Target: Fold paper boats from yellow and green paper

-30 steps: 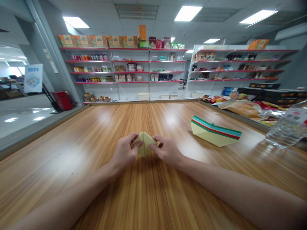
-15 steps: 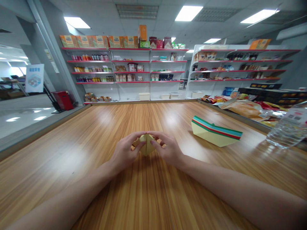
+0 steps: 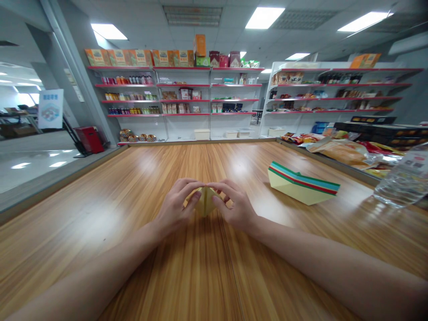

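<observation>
Both my hands pinch a small piece of folded yellow paper (image 3: 205, 203) low over the middle of the table. A crease runs down its centre, facing me. My left hand (image 3: 179, 203) grips its left side, thumb in front and fingers curled over the top. On the opposite side, my right hand (image 3: 236, 204) holds it the same way, and the index fingertips meet at the top edge. The far side of the paper is hidden behind the fingers. To the right lies a folded paper boat (image 3: 302, 183), pale yellow with green, blue and red stripes along its upper edge.
A clear plastic bottle (image 3: 401, 183) stands at the table's right edge. Beyond a raised border, bagged snacks (image 3: 344, 150) and dark boxes (image 3: 384, 131) are piled up. Stocked shelves (image 3: 185, 114) line the back. The wooden table (image 3: 160, 162) has a rim around it.
My left fingers have lifted slightly over the paper's top, and its centre crease shows a little differently. Both hands keep hold of it. The whole view has shifted slightly.
</observation>
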The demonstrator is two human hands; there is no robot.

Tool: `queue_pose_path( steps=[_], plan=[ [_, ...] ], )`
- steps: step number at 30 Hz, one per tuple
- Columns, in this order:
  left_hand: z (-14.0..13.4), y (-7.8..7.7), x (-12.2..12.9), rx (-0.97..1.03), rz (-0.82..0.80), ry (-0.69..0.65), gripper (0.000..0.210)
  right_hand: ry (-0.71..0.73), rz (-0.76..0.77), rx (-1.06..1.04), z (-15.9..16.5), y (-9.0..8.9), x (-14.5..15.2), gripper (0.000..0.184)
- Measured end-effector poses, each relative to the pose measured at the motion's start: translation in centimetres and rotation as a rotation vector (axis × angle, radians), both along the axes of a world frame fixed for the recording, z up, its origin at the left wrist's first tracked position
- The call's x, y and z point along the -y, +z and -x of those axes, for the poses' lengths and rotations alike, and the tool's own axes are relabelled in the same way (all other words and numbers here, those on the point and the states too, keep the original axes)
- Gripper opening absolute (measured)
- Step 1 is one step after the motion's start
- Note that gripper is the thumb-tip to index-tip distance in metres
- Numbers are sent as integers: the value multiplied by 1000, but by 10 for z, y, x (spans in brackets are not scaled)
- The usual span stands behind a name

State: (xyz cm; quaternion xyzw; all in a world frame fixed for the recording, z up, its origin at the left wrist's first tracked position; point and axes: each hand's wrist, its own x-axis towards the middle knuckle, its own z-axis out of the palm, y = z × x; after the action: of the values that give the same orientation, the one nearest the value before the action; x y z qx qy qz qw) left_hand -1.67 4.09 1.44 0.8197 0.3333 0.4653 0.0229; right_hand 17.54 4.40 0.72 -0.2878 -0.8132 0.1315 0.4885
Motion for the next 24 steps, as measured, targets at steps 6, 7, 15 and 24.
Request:
queue_pose_path(
  steps=[6,7,15,24],
  plan=[
    [1,-1,-1,-23,-10,21,25,-10,13,7,0,1,1,37],
    [1,-1,-1,-25,-12,23,25,-9,15,8,0,1,1,37],
    [0,-1,-2,-35,-56,40,23,-19,17,23,0,0,2,36],
    [-2,-3,-2,-17,-41,70,16,-47,-4,38,1,-1,1,31]
  ],
)
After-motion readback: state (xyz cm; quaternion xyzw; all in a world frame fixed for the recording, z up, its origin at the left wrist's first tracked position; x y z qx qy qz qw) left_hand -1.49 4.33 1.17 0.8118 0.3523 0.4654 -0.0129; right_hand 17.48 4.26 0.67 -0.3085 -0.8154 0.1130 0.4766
